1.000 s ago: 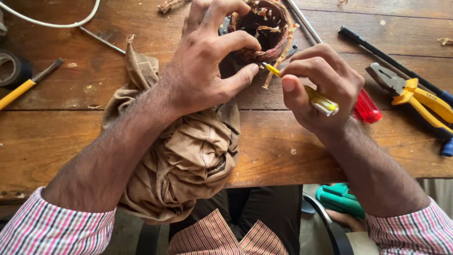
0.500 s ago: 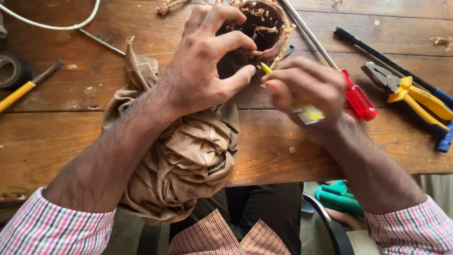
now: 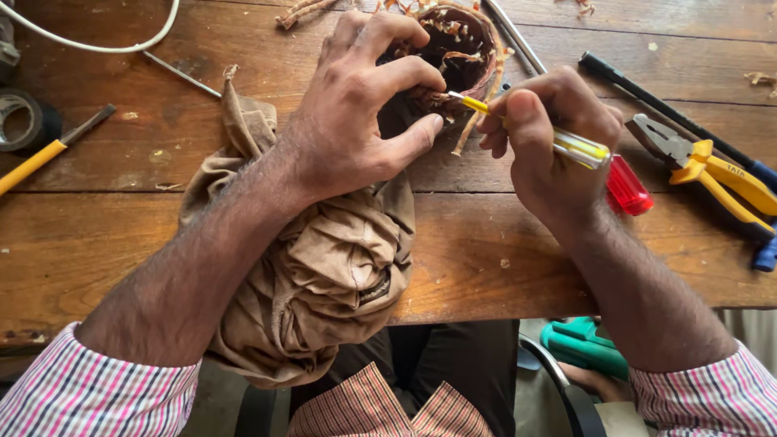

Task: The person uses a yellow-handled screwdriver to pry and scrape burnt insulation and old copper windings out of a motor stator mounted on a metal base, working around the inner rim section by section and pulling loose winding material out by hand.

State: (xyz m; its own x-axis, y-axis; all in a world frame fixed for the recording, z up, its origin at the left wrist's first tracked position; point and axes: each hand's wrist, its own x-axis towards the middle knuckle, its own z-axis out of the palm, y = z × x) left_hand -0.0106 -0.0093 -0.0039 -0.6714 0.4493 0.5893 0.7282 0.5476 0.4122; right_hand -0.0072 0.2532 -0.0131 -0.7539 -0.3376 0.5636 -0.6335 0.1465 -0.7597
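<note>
On the worn wooden bench (image 3: 121,243), just above a crumpled tan cloth (image 3: 324,275), sits a round winding core (image 3: 453,48) ringed with coppery wire ends. Left hand (image 3: 356,121) clamps its rim; right hand (image 3: 550,146) grips a yellow-handled screwdriver (image 3: 566,144), tip touching the core's near edge.

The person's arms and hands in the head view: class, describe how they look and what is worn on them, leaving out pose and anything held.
Both hands, left hand and right hand, are bare: no gloves, rings or watch visible. The forearms are uncovered and hairy. Each arm wears a shirt sleeve pushed back toward the elbow, the left sleeve and right sleeve alike: pale cloth with fine pink and dark stripes.
</note>
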